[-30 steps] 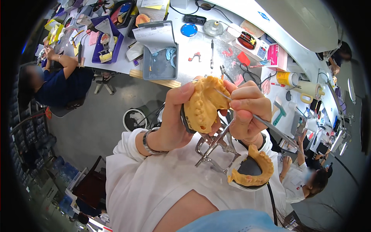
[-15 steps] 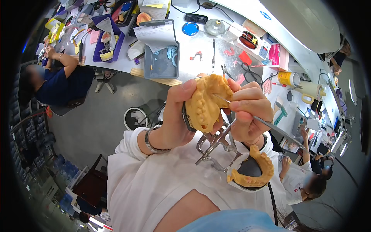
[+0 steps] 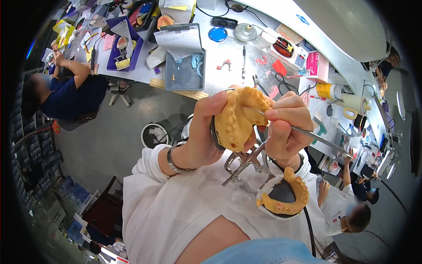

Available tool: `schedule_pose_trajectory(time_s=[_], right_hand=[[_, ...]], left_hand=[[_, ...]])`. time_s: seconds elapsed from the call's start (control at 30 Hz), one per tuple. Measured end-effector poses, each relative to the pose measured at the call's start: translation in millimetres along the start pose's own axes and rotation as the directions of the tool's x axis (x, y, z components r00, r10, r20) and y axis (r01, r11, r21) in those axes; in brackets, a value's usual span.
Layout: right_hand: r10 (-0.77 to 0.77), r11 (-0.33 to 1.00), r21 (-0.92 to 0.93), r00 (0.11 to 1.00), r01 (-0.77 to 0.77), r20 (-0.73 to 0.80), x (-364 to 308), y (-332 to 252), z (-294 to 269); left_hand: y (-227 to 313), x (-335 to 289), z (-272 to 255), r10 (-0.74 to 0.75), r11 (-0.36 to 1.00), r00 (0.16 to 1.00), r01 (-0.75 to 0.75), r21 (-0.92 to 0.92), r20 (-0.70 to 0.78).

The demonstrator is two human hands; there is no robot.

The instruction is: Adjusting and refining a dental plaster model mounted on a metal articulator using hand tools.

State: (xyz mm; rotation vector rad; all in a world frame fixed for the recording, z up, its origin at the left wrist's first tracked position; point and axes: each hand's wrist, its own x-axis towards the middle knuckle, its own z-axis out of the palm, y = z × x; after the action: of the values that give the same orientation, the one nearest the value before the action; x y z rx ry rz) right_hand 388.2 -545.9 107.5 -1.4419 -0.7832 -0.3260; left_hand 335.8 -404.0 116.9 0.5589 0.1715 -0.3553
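My left hand (image 3: 206, 132) grips the yellow dental cast (image 3: 239, 119) between thumb and fingers, while my right hand (image 3: 285, 132) pinches a thin metal tool (image 3: 316, 138) with its tip on the cast's teeth, above the hinged metal frame (image 3: 248, 165) and second cast (image 3: 288, 198).

The left hand (image 3: 206, 132) is raised before the chest, wrist bent, thumb stretched upward and fingers curled in a firm grasp. The right hand (image 3: 285, 130) sits just beside it, fingers pinched together in a pen-like grip, knuckles toward the camera. Both forearms rise from white sleeves.
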Motion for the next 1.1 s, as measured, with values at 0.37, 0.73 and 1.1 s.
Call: schedule_pose_trajectory(time_s=[0.37, 0.73, 1.1], right_hand=[[-0.008, 0.998, 0.057, 0.999, 0.01, -0.037, -1.9, 0.2, 0.5], [0.046, 0.995, 0.094, 0.999, -0.047, 0.012, -2.4, 0.2, -1.0], [0.074, 0.997, -0.001, 0.996, -0.074, 0.044, -0.3, -5.3, -3.0]], left_hand=[[2.9, -1.5, 0.7, 0.004, 0.998, 1.0, -0.004, 0.065, -0.003], [4.2, -1.4, -2.9, -0.038, 0.996, 0.998, 0.041, -0.074, 0.04], [4.5, 1.4, -0.1, -0.014, 0.998, 1.0, 0.015, -0.062, 0.01]])
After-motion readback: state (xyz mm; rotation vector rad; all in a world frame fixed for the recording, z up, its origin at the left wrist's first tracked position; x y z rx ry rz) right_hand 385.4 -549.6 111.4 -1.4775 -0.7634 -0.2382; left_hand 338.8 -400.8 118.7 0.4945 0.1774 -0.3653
